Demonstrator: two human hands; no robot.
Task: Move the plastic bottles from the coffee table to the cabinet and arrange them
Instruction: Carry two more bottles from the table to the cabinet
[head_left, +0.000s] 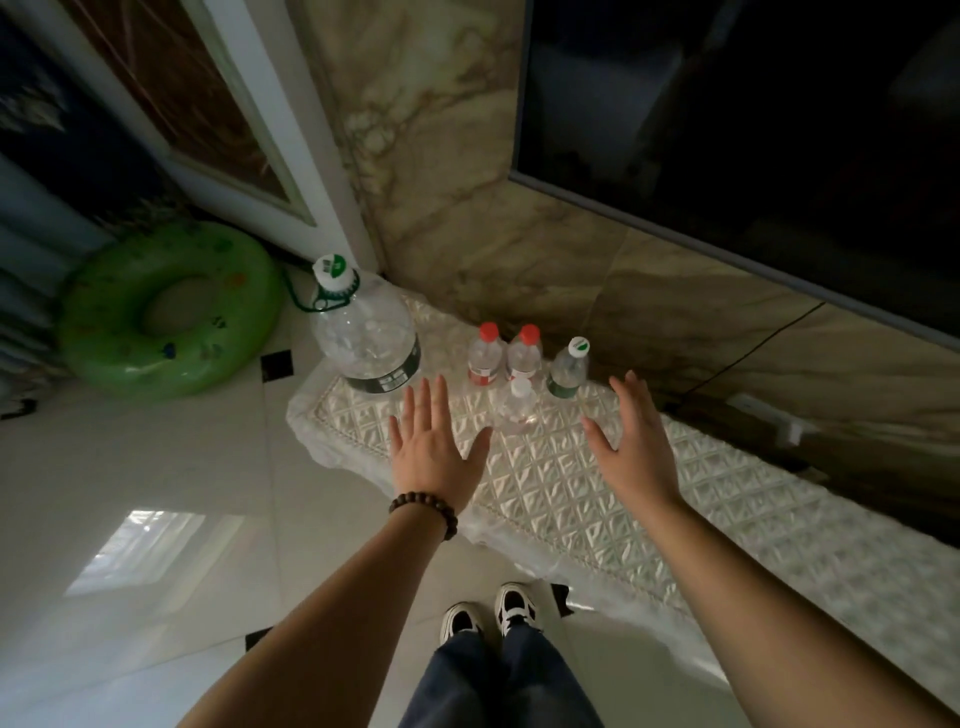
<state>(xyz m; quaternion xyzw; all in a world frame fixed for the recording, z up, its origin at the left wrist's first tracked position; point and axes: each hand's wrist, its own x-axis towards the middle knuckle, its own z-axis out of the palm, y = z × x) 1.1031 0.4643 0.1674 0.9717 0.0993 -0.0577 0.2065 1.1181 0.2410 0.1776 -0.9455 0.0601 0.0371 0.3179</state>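
Both hands empty, fingers spread: left hand (434, 441), right hand (636, 447). Small clear bottle (516, 408) stands upright on the worktop (571, 499), between them, just ahead; left thumb nearest.

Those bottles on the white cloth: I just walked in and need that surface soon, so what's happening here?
A person stands at the cloth-covered cabinet with both hands open above it, holding nothing. The left hand hovers near the large jug; the right hand is beside the small bottles. Two red-capped bottles, a green-labelled bottle and a clear bottle stand upright in a cluster.
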